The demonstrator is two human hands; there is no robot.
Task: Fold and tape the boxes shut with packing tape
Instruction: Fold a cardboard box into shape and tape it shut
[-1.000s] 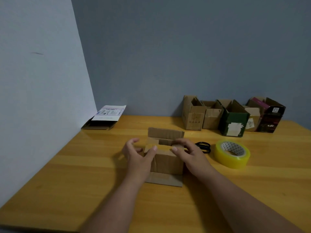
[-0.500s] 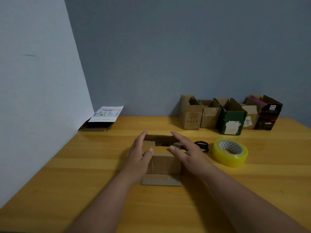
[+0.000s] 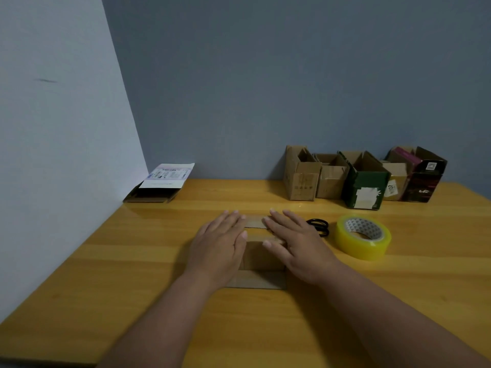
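Both flat, released hands, left hand [image 3: 221, 248] and right hand [image 3: 297, 244], press the small brown cardboard box [image 3: 261, 254] beside the yellow tape roll [image 3: 362, 237].

Corner of a room. Left wall [image 3: 58, 155] is pale, near white, with a short dark scuff mark [image 3: 47, 80] high up. Back wall [image 3: 292, 83] is flat blue-grey, plain paint. The two meet in a vertical corner edge running down to the table. Wooden table [image 3: 132, 261] fills the lower frame, warm yellow-orange planks with grain running left to right, pushed against both walls. Lighting is dim and even, soft shadows only.
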